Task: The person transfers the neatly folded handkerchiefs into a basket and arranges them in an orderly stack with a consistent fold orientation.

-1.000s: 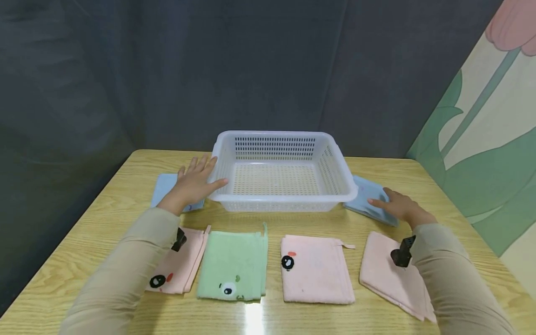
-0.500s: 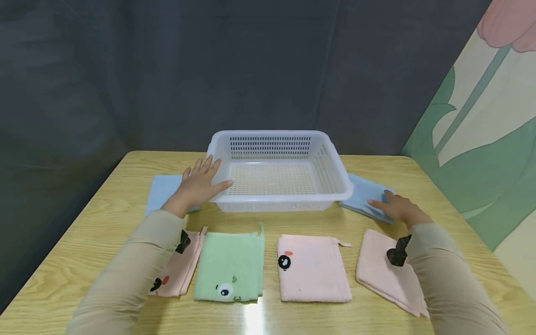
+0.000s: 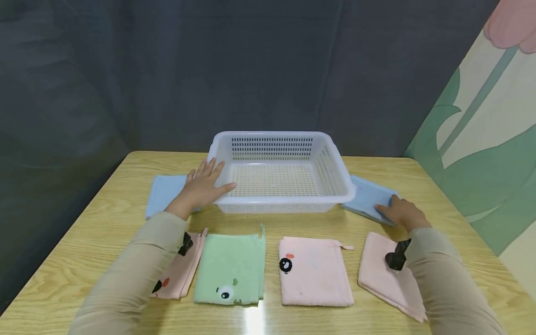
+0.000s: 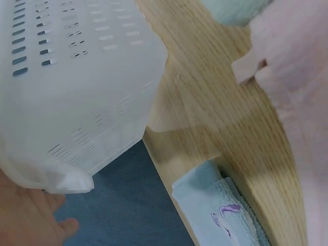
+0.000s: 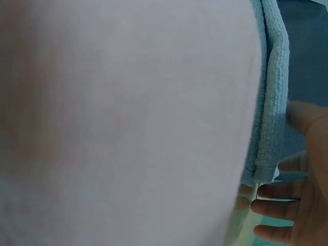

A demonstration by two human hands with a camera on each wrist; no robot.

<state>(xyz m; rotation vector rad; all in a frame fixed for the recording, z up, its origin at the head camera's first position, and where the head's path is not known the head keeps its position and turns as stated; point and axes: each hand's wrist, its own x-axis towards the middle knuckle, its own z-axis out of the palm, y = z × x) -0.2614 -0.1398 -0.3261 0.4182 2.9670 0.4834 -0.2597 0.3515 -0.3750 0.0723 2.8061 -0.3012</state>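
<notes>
My left hand lies with spread fingers over the left rim of a white plastic basket. In the left wrist view, part of this hand shows beside the basket's rim. A folded blue towel lies partly behind the hand. My right hand is at the right edge of another folded blue towel, its thumb over the top. In the right wrist view, the thumb meets the blue towel's edge, and the other fingers extend fairly straight.
Along the front of the wooden table lie a pink towel, a green towel, a second pink towel and a third pink towel. A dark curtain hangs behind.
My right hand has drawn in at the blue towel's right edge, with its thumb now farther onto the towel. My left hand has shifted slightly right along the basket's left side.
</notes>
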